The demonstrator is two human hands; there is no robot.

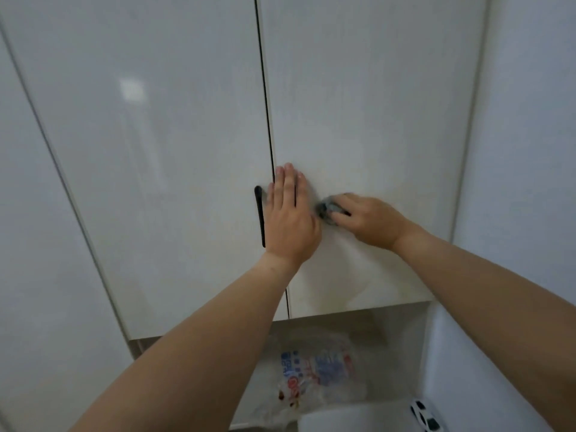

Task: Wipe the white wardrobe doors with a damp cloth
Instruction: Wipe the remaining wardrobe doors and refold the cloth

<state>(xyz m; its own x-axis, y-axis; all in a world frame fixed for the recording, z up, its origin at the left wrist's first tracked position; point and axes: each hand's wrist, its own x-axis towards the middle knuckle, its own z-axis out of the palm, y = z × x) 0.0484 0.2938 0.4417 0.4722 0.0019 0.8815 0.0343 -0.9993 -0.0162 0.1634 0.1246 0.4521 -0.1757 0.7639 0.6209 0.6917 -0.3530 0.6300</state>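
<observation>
Glossy white wardrobe doors [358,113], flat and tall, split by a dark vertical seam. Small crumpled grey cloth [327,210] pressed against right door, clutched in grip of right hand [371,221], fingers curled round it. Left hand [290,218] just left of that grip, released, laid flat with straight fingers against right door's inner edge, fingertips up beside seam. Black bar handle [259,216] on left door, just left of flat palm. Below both grips, under doors' lower edge, an open niche with a clear plastic bag printed in blue and red [314,372]. Black-and-white patterned object [425,414] low, right of bag, partly cut off.
</observation>
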